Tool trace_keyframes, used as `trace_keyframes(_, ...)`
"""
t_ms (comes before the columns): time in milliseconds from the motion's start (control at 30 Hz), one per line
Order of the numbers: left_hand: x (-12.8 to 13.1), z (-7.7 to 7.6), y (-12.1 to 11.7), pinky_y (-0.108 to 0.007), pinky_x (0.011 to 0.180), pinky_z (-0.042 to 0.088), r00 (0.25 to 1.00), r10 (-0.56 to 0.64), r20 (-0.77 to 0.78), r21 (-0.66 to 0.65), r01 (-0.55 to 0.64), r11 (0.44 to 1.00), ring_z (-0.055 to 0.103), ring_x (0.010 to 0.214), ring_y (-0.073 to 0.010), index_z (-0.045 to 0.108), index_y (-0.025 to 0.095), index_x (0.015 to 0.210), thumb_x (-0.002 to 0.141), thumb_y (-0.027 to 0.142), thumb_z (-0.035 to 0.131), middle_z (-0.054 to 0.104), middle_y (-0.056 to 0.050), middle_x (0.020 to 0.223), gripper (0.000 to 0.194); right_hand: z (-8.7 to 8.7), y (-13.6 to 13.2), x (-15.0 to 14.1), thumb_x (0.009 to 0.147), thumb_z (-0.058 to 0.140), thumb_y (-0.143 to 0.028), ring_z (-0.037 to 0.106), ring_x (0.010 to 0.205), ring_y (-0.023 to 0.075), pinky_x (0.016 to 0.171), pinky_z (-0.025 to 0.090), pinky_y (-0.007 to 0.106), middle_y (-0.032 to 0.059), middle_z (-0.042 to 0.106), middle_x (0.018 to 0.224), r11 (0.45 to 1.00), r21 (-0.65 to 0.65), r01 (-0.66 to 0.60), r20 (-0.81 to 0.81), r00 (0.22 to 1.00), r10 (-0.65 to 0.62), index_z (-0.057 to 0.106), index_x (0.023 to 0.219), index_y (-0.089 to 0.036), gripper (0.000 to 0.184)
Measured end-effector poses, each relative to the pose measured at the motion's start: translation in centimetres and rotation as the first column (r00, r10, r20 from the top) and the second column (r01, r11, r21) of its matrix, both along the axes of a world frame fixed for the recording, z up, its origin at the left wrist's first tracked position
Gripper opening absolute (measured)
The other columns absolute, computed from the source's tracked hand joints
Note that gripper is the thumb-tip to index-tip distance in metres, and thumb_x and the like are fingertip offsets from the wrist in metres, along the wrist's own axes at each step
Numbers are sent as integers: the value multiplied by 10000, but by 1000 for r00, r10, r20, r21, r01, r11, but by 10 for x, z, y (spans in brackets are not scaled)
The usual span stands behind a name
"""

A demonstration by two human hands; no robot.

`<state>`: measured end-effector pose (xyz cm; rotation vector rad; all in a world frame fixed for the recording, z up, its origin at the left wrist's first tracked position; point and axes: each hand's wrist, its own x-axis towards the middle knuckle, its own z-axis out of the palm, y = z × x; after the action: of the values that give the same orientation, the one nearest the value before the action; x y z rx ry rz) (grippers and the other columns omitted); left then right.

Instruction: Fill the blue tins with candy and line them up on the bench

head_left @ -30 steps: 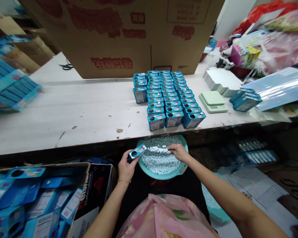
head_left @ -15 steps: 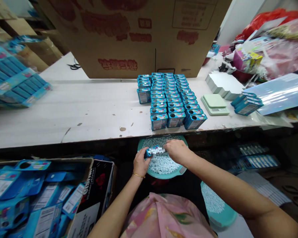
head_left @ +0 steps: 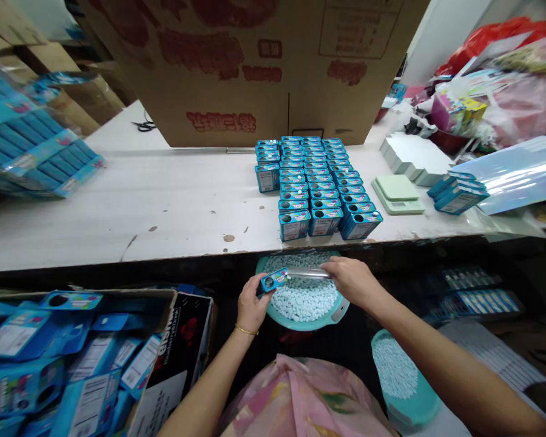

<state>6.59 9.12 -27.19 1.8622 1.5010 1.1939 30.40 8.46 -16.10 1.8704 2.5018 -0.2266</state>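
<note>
My left hand (head_left: 252,303) grips a small blue box (head_left: 274,280) above a teal bowl (head_left: 341,307) of pale blue candies (head_left: 303,300) on my lap. My right hand (head_left: 352,280) holds a shiny metal scoop (head_left: 307,274) level, its tip at the hole in the top of the box. On the white table (head_left: 118,212) just beyond stands a block of several rows of matching blue boxes (head_left: 316,179), each with a round hole on top.
A big cardboard carton (head_left: 255,60) stands at the table's back. A green scale (head_left: 398,194) and a stack of blue boxes (head_left: 457,193) lie right. A carton of loose blue boxes (head_left: 64,358) sits at my left, a second teal bowl of candies (head_left: 398,376) at my right knee.
The heap of candies on the scoop has gone; the scoop now shows bare metal. My right hand has drawn a little to the right while the left keeps the box over the bowl.
</note>
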Motion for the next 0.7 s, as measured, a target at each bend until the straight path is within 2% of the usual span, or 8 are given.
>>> trace_keyframes(100,-11,27,-1,-316,829,415,1000,8,22,55,-9,998,538,904,-175,521,205,983,687,268,559,574,-40,962,305,-19,-4,28,794,341,-161,545,835,128,666,363,195,26,604,879,995,8,95,-146,985,-93,591,999,-261,338)
trace_keyframes(200,-19,60,11,-312,838,417,1000,-12,7,141,11,990,541,904,-171,513,205,991,690,255,559,569,-40,975,308,-45,-8,46,797,326,-183,555,796,129,659,369,201,22,609,836,988,-14,153,-274,950,-151,613,964,-260,340)
trace_keyframes(300,-19,89,31,-316,842,420,986,-114,-120,200,136,970,538,908,-176,529,210,972,675,233,564,579,-38,963,300,-66,-10,52,788,326,-194,561,798,141,656,376,214,19,618,831,980,-53,190,-345,918,-196,625,936,-268,342)
trace_keyframes(367,-16,102,41,-328,843,418,956,-182,-232,193,229,954,538,904,-182,546,216,958,667,209,555,591,-40,942,291,-76,-11,53,783,328,-203,564,805,153,659,380,227,20,626,843,974,-84,211,-376,898,-227,629,927,-273,341)
trace_keyframes(433,-15,111,49,-342,855,407,922,-238,-305,162,297,941,533,914,-189,561,220,942,664,191,541,598,-44,940,280,-82,-12,53,782,326,-211,567,806,162,668,386,241,26,629,857,966,-111,232,-407,877,-257,626,937,-272,344)
trace_keyframes(500,-19,115,58,-333,843,412,927,-245,-286,125,289,949,535,902,-186,563,218,933,658,207,548,597,-41,941,275,-86,-13,54,782,322,-220,569,805,171,681,391,254,34,629,854,960,-132,247,-436,855,-280,625,944,-266,348)
trace_keyframes(600,-29,117,84,-294,761,446,988,-121,-93,68,127,990,549,821,-166,544,195,927,627,281,590,591,-23,889,316,-93,-13,57,781,325,-238,567,818,179,693,397,261,38,630,843,955,-152,255,-494,817,-297,627,943,-264,344)
trace_keyframes(700,-33,112,131,-286,730,453,995,-16,94,30,13,999,551,766,-152,531,169,918,580,318,625,587,-5,820,382,-102,-14,55,783,328,-256,568,819,175,705,400,256,39,634,843,952,-171,255,-565,766,-306,632,930,-257,338)
